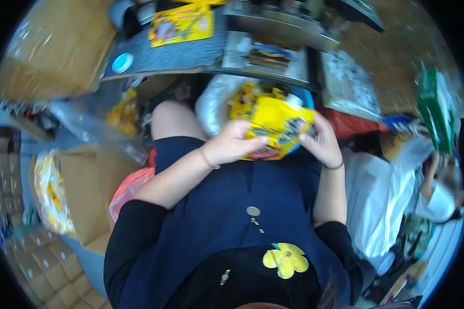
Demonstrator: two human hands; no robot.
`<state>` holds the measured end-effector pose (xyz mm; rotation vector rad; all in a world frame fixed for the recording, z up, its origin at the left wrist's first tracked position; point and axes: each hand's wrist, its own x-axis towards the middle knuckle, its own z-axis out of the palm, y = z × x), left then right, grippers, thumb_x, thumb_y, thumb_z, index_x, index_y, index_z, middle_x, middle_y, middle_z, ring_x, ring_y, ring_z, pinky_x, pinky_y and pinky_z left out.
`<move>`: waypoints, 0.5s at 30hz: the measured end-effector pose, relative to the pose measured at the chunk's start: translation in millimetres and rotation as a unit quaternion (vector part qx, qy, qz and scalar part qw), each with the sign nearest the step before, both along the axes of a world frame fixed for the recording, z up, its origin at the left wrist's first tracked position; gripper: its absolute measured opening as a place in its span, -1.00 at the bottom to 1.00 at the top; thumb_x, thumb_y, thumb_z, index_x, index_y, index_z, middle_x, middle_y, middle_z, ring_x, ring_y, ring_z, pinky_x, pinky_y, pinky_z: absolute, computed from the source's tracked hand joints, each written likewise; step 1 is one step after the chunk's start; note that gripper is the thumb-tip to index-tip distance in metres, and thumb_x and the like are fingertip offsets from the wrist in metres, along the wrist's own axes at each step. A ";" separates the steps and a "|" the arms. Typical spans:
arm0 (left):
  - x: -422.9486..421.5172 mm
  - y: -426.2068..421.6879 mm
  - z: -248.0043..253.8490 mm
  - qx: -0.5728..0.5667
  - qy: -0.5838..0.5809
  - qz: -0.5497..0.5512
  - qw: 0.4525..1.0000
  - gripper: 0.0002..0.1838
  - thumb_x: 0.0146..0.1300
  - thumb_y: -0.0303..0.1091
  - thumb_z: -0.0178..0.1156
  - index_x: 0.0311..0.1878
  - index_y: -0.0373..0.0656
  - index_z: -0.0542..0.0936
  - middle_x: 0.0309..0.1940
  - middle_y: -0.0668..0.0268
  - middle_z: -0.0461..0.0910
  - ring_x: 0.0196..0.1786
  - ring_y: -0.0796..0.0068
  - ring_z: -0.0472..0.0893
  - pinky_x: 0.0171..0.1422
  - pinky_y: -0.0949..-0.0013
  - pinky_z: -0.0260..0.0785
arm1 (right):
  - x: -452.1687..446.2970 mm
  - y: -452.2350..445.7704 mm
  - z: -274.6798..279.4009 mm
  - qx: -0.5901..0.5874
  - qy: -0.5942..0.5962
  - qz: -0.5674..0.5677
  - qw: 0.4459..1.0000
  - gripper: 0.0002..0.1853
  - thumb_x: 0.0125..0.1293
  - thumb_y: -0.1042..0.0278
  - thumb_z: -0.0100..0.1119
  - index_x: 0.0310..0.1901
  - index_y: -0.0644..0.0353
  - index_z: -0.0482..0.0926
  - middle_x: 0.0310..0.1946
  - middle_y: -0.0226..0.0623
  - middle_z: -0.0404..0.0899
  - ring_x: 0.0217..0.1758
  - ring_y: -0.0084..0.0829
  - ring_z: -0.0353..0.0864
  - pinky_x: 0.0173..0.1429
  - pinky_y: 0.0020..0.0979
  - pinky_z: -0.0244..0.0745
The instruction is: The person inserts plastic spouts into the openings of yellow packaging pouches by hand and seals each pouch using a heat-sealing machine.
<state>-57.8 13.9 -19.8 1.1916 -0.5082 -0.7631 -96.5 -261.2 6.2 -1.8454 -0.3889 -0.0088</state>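
A yellow printed pouch (278, 126) with dark lettering is held in front of my lap, between both hands. My left hand (231, 143) grips its left edge, thumb over the front. My right hand (322, 141) pinches its right edge. Behind it, more yellow pouches (241, 103) lie in a blue container (306, 96) between my knees, partly hidden by the held one. Another yellow pouch (183, 24) lies flat on the grey work surface (165, 56) ahead.
A metal machine (273, 26) stands ahead. Left are a round blue lid (122, 63) and an open cardboard box (90, 190) by a bag of yellow packets (52, 193). Right are a white plastic bag (379, 195), a green pack (434, 110) and another person (438, 198).
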 end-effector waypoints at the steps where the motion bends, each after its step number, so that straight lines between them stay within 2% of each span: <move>1: -1.1 1.6 -13.0 0.052 -0.110 -0.022 0.992 -0.61 0.49 -0.38 0.23 0.30 -0.30 0.55 0.18 0.18 0.68 0.19 0.41 0.65 0.38 0.30 0.44 | -7.9 8.4 -16.4 0.069 0.067 0.012 0.995 -0.60 0.41 0.33 0.33 0.20 0.30 0.55 0.03 -0.33 0.63 0.10 -0.50 0.59 0.21 -0.40 0.49; 2: -2.3 2.6 -21.1 0.116 -0.175 -0.042 0.977 -0.60 0.47 -0.36 0.25 0.31 -0.29 0.55 0.15 0.16 0.69 0.17 0.40 0.66 0.36 0.30 0.46 | -16.1 16.5 -33.0 0.139 0.133 0.016 0.981 -0.63 0.45 0.40 0.28 0.22 0.31 0.55 0.13 -0.33 0.65 0.18 -0.48 0.60 0.28 -0.36 0.49; 3: -4.1 10.6 -25.6 0.180 -0.233 -0.066 0.953 -0.58 0.46 -0.34 0.28 0.31 -0.27 0.55 0.12 0.15 0.70 0.16 0.39 0.68 0.33 0.31 0.48 | -21.1 16.9 -46.1 0.169 0.182 0.031 0.968 -0.65 0.47 0.43 0.26 0.22 0.32 0.56 0.13 -0.33 0.67 0.18 -0.49 0.62 0.30 -0.36 0.49; 6: -12.8 51.6 5.6 0.169 -0.176 0.053 0.968 -0.58 0.43 -0.31 0.32 0.27 -0.25 0.57 0.07 0.14 0.71 0.10 0.40 0.70 0.24 0.34 0.53 | -35.8 27.1 -74.4 0.225 0.218 -0.011 0.950 -0.65 0.46 0.42 0.28 0.22 0.30 0.56 0.08 -0.35 0.69 0.11 -0.53 0.64 0.26 -0.40 0.50; 8: -7.4 99.3 -33.7 0.184 -0.133 0.186 0.956 -0.57 0.42 -0.34 0.33 0.29 -0.26 0.53 -0.02 0.25 0.71 0.00 0.50 0.70 0.14 0.39 0.58 | -41.2 24.7 -85.8 0.219 0.240 -0.029 0.945 -0.65 0.46 0.42 0.29 0.22 0.29 0.57 0.07 -0.36 0.69 0.09 -0.54 0.64 0.23 -0.42 0.50; 9: -6.5 128.7 -53.4 0.146 -0.087 0.308 0.936 -0.61 0.44 -0.38 0.29 0.27 -0.25 0.53 -0.08 0.33 0.70 -0.04 0.55 0.69 0.08 0.45 0.57 | -41.5 23.2 -90.7 0.203 0.250 -0.033 0.946 -0.66 0.46 0.42 0.29 0.21 0.29 0.57 0.07 -0.37 0.69 0.08 -0.55 0.64 0.22 -0.43 0.50; 10: -5.8 163.3 -66.4 0.194 -0.080 0.451 0.867 -0.73 0.46 -0.42 0.24 0.16 -0.25 0.57 -0.07 0.30 0.67 -0.06 0.55 0.67 0.05 0.45 0.55 | -41.1 24.9 -95.4 0.188 0.260 -0.038 0.946 -0.66 0.47 0.42 0.29 0.21 0.29 0.57 0.06 -0.37 0.69 0.08 -0.56 0.64 0.21 -0.44 0.50; 11: -5.5 192.0 -66.4 0.254 -0.230 0.558 0.756 -0.74 0.46 -0.46 0.20 0.15 -0.26 0.53 -0.01 0.26 0.63 -0.03 0.51 0.64 0.12 0.38 0.52 | -40.9 27.8 -99.3 0.194 0.266 -0.045 0.943 -0.67 0.47 0.42 0.29 0.21 0.28 0.57 0.06 -0.38 0.69 0.07 -0.56 0.64 0.20 -0.44 0.51; 12: -6.6 224.5 -66.3 0.248 -0.121 0.635 0.722 -0.62 0.43 -0.43 0.23 0.24 -0.26 0.44 0.08 0.17 0.56 0.02 0.43 0.61 0.19 0.32 0.48 | -40.8 31.5 -102.7 0.200 0.272 -0.054 0.940 -0.67 0.47 0.42 0.29 0.20 0.28 0.57 0.05 -0.39 0.69 0.06 -0.57 0.64 0.19 -0.44 0.51; 13: -3.9 263.6 -83.9 0.286 -0.150 0.715 0.620 -0.49 0.38 -0.39 0.28 0.31 -0.27 0.35 0.07 0.12 0.53 0.06 0.37 0.60 0.21 0.28 0.47 | -38.8 36.3 -104.7 0.206 0.278 -0.063 0.936 -0.68 0.47 0.41 0.28 0.20 0.28 0.57 0.05 -0.39 0.69 0.05 -0.58 0.64 0.18 -0.45 0.51; 14: -5.2 299.8 -93.6 0.324 -0.154 0.752 0.553 -0.43 0.34 -0.36 0.32 0.31 -0.31 0.32 0.16 0.03 0.44 0.07 0.31 0.60 0.22 0.26 0.47 | -35.6 43.6 -104.9 0.207 0.281 -0.057 0.935 -0.69 0.47 0.42 0.28 0.19 0.27 0.58 0.02 -0.41 0.69 0.02 -0.59 0.64 0.16 -0.45 0.52; 15: -5.4 330.6 -106.9 0.377 -0.156 0.766 0.498 -0.37 0.32 -0.36 0.34 0.34 -0.38 0.28 0.28 -0.06 0.32 0.19 0.24 0.54 0.26 0.23 0.46 | -32.4 56.7 -98.2 0.189 0.274 -0.060 0.941 -0.70 0.47 0.43 0.29 0.18 0.27 0.59 0.01 -0.41 0.70 0.01 -0.59 0.64 0.16 -0.45 0.52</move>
